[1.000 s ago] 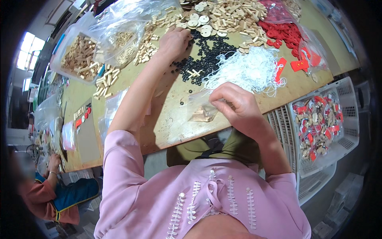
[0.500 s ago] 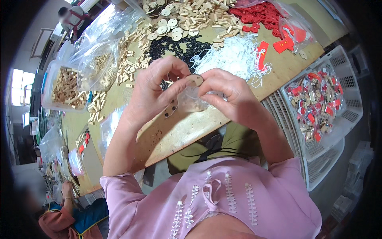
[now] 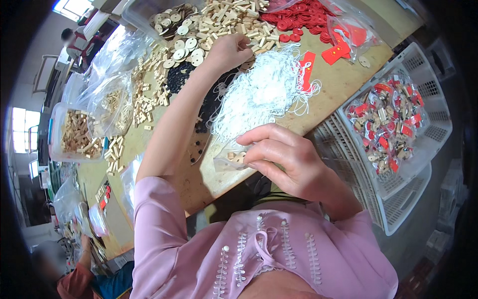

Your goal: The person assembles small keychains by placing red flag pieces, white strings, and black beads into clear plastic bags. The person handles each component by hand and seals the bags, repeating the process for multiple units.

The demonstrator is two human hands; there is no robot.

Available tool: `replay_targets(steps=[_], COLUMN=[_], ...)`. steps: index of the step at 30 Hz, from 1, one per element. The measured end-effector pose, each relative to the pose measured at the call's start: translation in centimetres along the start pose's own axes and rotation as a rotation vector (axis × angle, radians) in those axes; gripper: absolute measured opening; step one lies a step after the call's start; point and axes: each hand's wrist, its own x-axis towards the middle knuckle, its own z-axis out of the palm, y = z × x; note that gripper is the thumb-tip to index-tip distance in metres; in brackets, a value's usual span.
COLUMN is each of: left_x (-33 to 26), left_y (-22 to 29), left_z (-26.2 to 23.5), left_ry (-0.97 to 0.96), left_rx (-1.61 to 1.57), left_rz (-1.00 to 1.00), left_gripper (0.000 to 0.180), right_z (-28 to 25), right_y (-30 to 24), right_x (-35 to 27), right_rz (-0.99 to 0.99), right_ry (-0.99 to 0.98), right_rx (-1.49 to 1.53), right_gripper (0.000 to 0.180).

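My right hand (image 3: 289, 157) is closed on the upper edge of a small clear plastic bag (image 3: 221, 162), pinched between thumb and fingers near the table's front edge. Pale wooden pieces (image 3: 236, 157) show inside the bag. Farther off, my left hand (image 3: 229, 52) reaches over the table with fingers curled down. It is at the near edge of a heap of small wooden blocks (image 3: 224, 20), above a few wooden discs (image 3: 247, 65). Its fingertips are partly hidden, and I cannot make out what is between them.
White cord loops (image 3: 259, 94) lie tangled mid-table, beside black beads (image 3: 177, 77). Round wooden discs (image 3: 186, 45), red discs (image 3: 298, 17) and red flag pieces (image 3: 336, 52) lie beyond. A clear tub (image 3: 55, 134) holds blocks. A white crate (image 3: 433, 99) with filled bags stands right.
My left hand has left the bag and moved far forward to the wooden piles. My right hand has come down and nearer, still with the bag. The view has shifted slightly.
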Motion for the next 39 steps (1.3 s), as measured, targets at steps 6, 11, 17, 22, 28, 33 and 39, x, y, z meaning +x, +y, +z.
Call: replay_targets(steps=[6,11,17,22,28,33,39], left_x=[2.2,2.1,2.5,2.5,1.2,-4.2,-13.2], left_y=[-1.2,-0.4,0.8,-0.8,-2.7,1.7,9.3], left_z=[1.0,1.4,1.5,1.7,0.4,-4.5,-9.0], left_ry=[-0.072,-0.148,-0.095,-0.066,-0.052,-0.102,-0.197], left_rx=[-0.028,-0.233,0.107,0.060,-0.311,-0.564,-0.494], left_rz=[-0.098,-0.137,0.023,0.047,-0.094,-0.037,0.131], left_gripper=[0.027,0.024,0.027,0.028,0.027,0.023,0.014], right_z=[-2.0,-2.1,-1.8,-2.1,-2.0,-2.4,-2.3], right_y=[0.9,1.3,1.6,1.8,2.0,2.1,1.8], right_x=[-1.1,-1.0,-1.1,-1.0,-0.7,-0.4,1.5], right_rz=[-0.017,-0.007,-0.001,-0.039,-0.056,0.032,-0.107], right_ry=[0.064,0.069,0.049,0.053,0.057,0.103,0.041], right_rx=[-0.084,-0.043,-0.048,-0.110,-0.122,-0.159,-0.330], right_gripper=[0.013,0.013,0.012,0.014,0.016,0.016,0.011])
